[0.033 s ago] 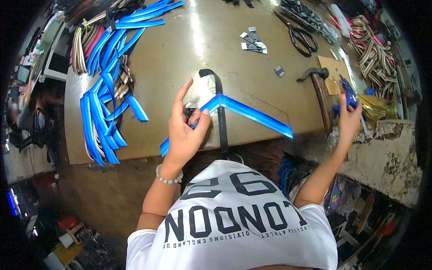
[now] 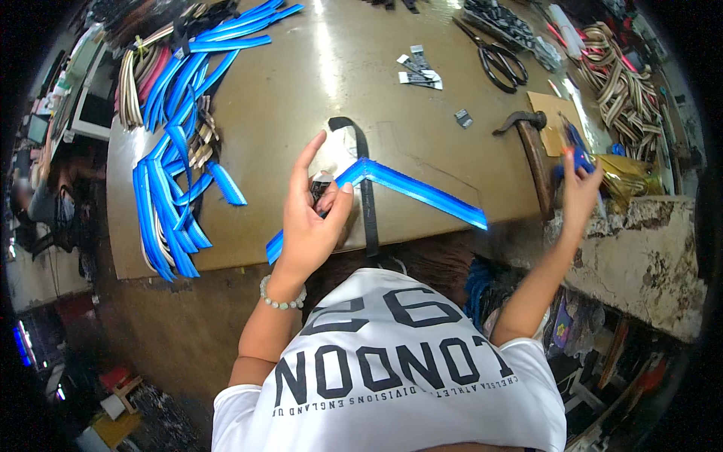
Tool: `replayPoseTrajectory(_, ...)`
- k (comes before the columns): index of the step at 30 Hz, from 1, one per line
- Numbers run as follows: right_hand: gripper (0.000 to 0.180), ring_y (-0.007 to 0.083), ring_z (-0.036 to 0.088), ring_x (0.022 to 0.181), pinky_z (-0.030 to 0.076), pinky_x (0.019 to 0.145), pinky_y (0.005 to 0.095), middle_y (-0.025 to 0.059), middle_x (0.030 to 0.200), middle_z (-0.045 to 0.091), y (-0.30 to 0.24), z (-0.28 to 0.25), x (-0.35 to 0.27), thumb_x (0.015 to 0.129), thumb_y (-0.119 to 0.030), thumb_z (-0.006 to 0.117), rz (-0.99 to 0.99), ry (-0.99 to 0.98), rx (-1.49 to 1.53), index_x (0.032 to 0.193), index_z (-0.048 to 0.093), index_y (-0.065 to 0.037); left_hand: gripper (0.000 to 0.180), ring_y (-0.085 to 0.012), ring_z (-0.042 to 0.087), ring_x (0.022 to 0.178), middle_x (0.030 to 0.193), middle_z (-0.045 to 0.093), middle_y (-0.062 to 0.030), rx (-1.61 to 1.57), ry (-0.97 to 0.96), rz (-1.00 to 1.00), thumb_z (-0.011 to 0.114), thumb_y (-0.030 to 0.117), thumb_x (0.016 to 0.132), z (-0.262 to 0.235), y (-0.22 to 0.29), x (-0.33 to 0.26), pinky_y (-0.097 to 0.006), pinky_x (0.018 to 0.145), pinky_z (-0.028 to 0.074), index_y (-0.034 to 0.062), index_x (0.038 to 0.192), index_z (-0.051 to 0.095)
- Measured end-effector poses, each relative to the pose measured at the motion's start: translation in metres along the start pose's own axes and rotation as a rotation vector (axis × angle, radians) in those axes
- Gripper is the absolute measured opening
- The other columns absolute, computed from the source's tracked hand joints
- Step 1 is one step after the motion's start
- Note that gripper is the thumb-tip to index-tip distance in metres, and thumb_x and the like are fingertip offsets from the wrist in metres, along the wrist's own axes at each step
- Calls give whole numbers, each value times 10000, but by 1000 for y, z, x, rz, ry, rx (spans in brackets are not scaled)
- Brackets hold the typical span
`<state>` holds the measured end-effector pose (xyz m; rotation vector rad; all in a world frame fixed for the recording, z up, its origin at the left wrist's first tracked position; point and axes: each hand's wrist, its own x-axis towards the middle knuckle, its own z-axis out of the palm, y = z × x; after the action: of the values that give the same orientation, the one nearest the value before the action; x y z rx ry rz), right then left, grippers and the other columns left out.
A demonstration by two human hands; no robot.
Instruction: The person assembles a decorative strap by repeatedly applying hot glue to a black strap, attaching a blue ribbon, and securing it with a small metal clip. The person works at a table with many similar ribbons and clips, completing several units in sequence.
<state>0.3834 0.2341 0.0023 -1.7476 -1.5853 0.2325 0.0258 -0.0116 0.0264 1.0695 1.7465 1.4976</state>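
My left hand (image 2: 309, 218) is over the table, index finger raised and the other fingers curled round a small dark and silvery piece (image 2: 322, 183), its kind unclear. Beside the thumb lies a blue strap (image 2: 425, 194) bent into a peak, its left arm running behind my hand. A black strap (image 2: 367, 203) passes under the peak and curls over at its far end. At the table's right side, my right hand (image 2: 581, 188) has its fingers closed on a blue-handled tool (image 2: 576, 143) with a narrow tip; its kind cannot be made out.
A hammer (image 2: 533, 158) lies left of my right hand. Farther back are black-handled scissors (image 2: 497, 64), small black-and-white labels (image 2: 422, 71) and a small grey piece (image 2: 463, 118). Blue straps (image 2: 162, 203) pile up at the left; striped straps (image 2: 619, 83) heap at the far right.
The whole view has shifted slightly left. My right hand and the blue-handled tool keep nearly the same place; my left hand stays put.
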Motion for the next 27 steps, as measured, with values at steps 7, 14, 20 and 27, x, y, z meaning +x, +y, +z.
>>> replayPoseTrajectory(7, 657, 324, 687, 933, 514, 876, 395, 247, 1053, 685, 34, 31, 33, 860, -510, 703, 130, -73, -86, 1182, 602, 54, 244, -65, 376, 751, 811, 443, -1, -324, -118, -137, 420, 128, 1039, 2, 10, -6, -226, 700, 343, 4, 1235, 496)
replayPoseTrajectory(14, 591, 454, 641, 999, 487, 899, 500, 291, 1050, 675, 46, 34, 61, 890, -510, 595, 142, -89, -346, 1017, 685, 59, 203, -201, 531, 982, 989, 586, -66, 281, 49, 218, 555, 173, 1001, 0, 10, -15, -311, 902, 417, 36, 1069, 688)
replayPoseTrajectory(20, 480, 320, 687, 874, 516, 779, 389, 208, 949, 694, 52, 22, 56, 960, -384, 603, 57, 124, -2, 1073, 630, 81, 183, -206, 563, 935, 978, 636, -84, 233, 82, 125, 691, 28, 862, -22, 26, -24, -306, 827, 441, 60, 1031, 753)
replayPoseTrajectory(27, 375, 246, 650, 955, 486, 888, 365, 140, 1040, 681, 21, -8, 29, 939, -254, 681, -167, 252, 161, 1171, 609, 31, 175, -83, 591, 822, 1005, 676, -68, 125, 95, 65, 705, -72, 832, -34, 29, -22, -211, 711, 468, -6, 993, 730)
